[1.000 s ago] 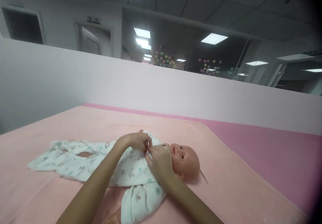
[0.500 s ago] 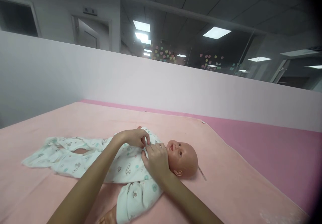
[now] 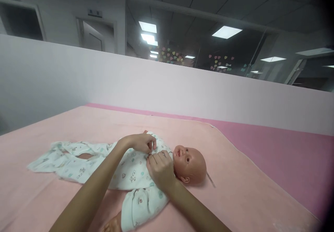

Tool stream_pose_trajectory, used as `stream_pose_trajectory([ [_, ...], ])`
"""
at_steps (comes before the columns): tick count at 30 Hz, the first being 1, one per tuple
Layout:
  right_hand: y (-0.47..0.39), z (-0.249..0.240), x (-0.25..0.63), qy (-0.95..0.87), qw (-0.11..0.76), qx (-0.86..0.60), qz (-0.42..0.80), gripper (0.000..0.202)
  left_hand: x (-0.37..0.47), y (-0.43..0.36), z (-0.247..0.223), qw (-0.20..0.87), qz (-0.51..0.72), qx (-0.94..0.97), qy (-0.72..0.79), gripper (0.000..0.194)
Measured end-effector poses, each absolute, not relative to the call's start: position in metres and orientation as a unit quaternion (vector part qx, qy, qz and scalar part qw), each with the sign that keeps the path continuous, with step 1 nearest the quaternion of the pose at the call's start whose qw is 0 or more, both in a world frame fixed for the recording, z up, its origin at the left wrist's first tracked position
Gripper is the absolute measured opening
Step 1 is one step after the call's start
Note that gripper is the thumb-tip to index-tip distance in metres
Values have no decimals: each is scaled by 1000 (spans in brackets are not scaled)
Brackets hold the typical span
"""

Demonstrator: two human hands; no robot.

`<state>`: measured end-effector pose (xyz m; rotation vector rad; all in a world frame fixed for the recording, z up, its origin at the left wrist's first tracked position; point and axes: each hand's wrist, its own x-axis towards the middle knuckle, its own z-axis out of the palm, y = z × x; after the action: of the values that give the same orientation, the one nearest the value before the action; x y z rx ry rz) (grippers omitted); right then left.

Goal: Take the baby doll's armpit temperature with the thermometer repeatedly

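Note:
A baby doll (image 3: 193,164) lies on its back, its head to the right, dressed in a white printed romper (image 3: 130,171). Both my hands meet at the romper's upper chest, just below the doll's neck. My left hand (image 3: 143,143) has its fingers curled and pinched at the front of the garment. Close against it, my right hand (image 3: 161,167) bends its fingers onto the same cloth near the collar. The bit of fabric or fastener between the fingertips is hidden. One doll hand (image 3: 113,224) sticks out of the near sleeve.
Under the doll a peach blanket (image 3: 235,186) covers a pink mat (image 3: 281,152). A thin stick-like item (image 3: 211,180) lies beside the doll's head. Behind runs a low white partition (image 3: 167,86), with a glass window (image 3: 198,44) bearing heart stickers beyond it.
The fingers of my right hand have shifted slightly and curled more at the collar. My left hand stays nearly in place. The view has moved a little.

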<state>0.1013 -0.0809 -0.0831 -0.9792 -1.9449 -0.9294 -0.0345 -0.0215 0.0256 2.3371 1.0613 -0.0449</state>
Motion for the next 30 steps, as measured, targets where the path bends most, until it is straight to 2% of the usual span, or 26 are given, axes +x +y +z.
stream_pose_trajectory([
  [14, -80, -73, 102, -742, 434, -444, -253, 20, -39, -18, 26, 262, 20, 891, 371, 20],
  [21, -79, -70, 102, -738, 444, -459, -221, 20, -36, -23, 30, 227, 34, 899, 372, 25],
  [30, -75, -74, 107, -761, 437, -400, -265, 10, -37, -29, 36, 199, 42, 901, 383, 27],
])
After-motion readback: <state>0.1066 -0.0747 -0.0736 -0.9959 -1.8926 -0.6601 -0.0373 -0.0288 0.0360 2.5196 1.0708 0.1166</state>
